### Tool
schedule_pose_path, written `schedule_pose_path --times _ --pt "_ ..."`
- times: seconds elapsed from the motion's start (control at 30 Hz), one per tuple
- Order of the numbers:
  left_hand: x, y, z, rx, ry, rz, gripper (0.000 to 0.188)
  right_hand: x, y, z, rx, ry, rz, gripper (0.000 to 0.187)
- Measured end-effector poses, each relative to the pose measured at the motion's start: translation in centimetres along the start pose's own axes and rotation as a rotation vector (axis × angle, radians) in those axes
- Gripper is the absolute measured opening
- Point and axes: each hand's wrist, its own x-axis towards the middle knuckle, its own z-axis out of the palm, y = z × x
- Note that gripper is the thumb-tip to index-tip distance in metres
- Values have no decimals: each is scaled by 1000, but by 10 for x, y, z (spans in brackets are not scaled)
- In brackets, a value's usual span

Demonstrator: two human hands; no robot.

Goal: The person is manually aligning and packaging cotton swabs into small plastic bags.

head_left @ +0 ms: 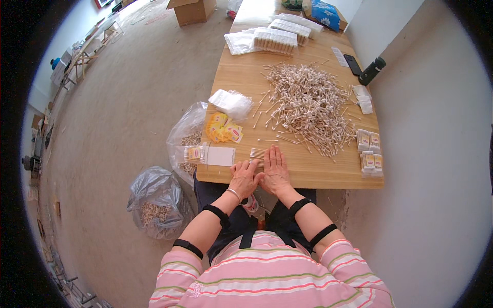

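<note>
A small row of cotton swabs (pixel 257 153) lies on the wooden table near its front edge, partly hidden by my hands. My right hand (pixel 276 172) rests flat at its right side, fingers stretched forward and close together. Against its left side is my left hand (pixel 243 177), fingers apart and slightly bent, their tips at the near part of the row. Left of it are a white card (pixel 221 156) and a clear packet of swabs with a yellow label (pixel 193 154). Beyond the hands spreads a big heap of loose cotton swabs (pixel 308 100).
Yellow labels (pixel 218 127) and clear bags (pixel 231 103) lie at the left edge. Filled packets (pixel 368 150) sit at the right edge, with a dark bottle (pixel 372 71) and phone (pixel 352 64) farther back. Packed bundles (pixel 276 40) stand behind. A grey bag (pixel 159 197) rests on the floor.
</note>
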Motion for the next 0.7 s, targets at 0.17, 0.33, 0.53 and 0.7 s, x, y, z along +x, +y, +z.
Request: schedule_pose_path --times 0.17,0.33,0.53,0.7 --pt "7 -1 4 24 20 -26 50 1 -1 4 -47 29 1 91" --pt "8 -2 1 16 -9 -11 48 0 0 -1 59 -1 5 88" --pt "10 -1 0 -51 8 -42 50 0 -2 -3 54 -23 15 83" --pt "17 0 -3 -21 -34 -67 51 0 -1 2 29 22 10 79"
